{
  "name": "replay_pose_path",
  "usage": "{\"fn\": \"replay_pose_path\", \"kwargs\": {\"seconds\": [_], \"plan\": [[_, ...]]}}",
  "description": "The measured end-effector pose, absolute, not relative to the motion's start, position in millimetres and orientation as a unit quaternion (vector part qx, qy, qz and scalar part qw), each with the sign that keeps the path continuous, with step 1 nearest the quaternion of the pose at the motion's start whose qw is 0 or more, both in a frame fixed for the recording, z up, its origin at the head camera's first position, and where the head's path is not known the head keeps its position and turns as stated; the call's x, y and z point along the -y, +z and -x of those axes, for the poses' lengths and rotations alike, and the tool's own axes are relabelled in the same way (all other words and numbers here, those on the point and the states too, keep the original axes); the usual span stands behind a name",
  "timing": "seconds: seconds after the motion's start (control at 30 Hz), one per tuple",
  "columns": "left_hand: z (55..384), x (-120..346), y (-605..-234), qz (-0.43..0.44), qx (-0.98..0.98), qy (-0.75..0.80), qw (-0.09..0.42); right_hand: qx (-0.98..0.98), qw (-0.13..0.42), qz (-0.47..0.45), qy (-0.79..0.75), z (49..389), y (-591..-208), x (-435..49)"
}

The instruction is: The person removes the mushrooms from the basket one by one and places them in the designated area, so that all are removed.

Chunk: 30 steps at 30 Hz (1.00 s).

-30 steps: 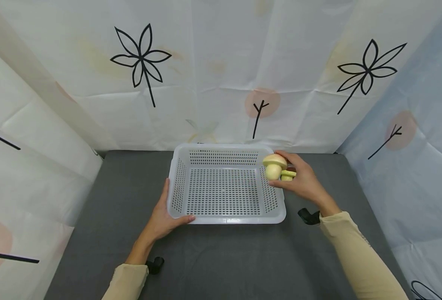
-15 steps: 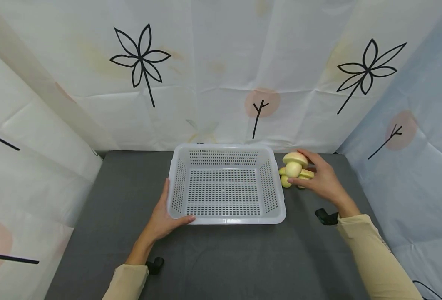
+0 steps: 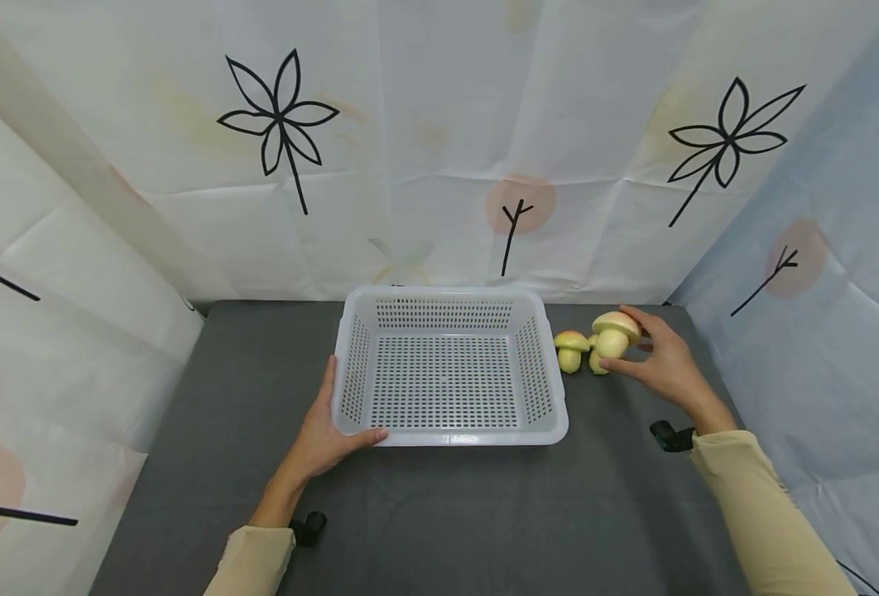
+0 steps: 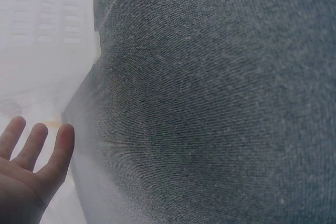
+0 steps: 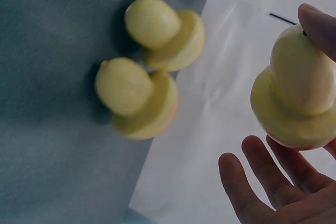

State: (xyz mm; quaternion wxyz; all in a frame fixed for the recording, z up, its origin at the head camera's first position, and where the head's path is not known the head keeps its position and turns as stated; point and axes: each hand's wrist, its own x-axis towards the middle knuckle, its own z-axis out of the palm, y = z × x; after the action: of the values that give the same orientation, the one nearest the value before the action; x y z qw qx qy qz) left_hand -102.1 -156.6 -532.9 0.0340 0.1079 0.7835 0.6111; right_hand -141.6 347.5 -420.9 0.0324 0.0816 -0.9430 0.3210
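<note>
A toy-like mushroom [image 3: 612, 338] with a pale stem and rounded cap is held in my right hand [image 3: 666, 368], pinched between thumb and fingers. In the right wrist view this mushroom [image 5: 303, 90] hangs stem up in the picture. Two more mushrooms lie beside the basket; the nearer one [image 3: 570, 352] shows whole, while the other [image 3: 598, 364] is partly covered by the held one. My left hand [image 3: 325, 439] rests at the front left corner of a white perforated plastic basket [image 3: 450, 437], thumb along the front rim. In the left wrist view its fingers [image 4: 58, 156] are extended and spread.
The basket stands on a table with a dark grey cloth [image 3: 439, 513], close to the back edge. White fabric walls [image 3: 425, 149] with printed plant drawings enclose the back and both sides. A black cable [image 3: 860, 577] shows at the lower right.
My right hand has moved right with the mushroom, from the basket's right rim to over the table. The two mushrooms beside the basket have come into view. My left hand and the basket have stayed put.
</note>
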Motion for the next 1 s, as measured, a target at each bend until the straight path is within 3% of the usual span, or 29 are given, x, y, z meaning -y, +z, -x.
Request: {"fn": "replay_pose_path", "kwargs": {"seconds": [1.0], "plan": [[102.2,157.4,-534.8,-0.110,-0.785,0.609,0.035,0.950,-0.061,0.035,0.304,153.5,-490.4,-430.0]]}}
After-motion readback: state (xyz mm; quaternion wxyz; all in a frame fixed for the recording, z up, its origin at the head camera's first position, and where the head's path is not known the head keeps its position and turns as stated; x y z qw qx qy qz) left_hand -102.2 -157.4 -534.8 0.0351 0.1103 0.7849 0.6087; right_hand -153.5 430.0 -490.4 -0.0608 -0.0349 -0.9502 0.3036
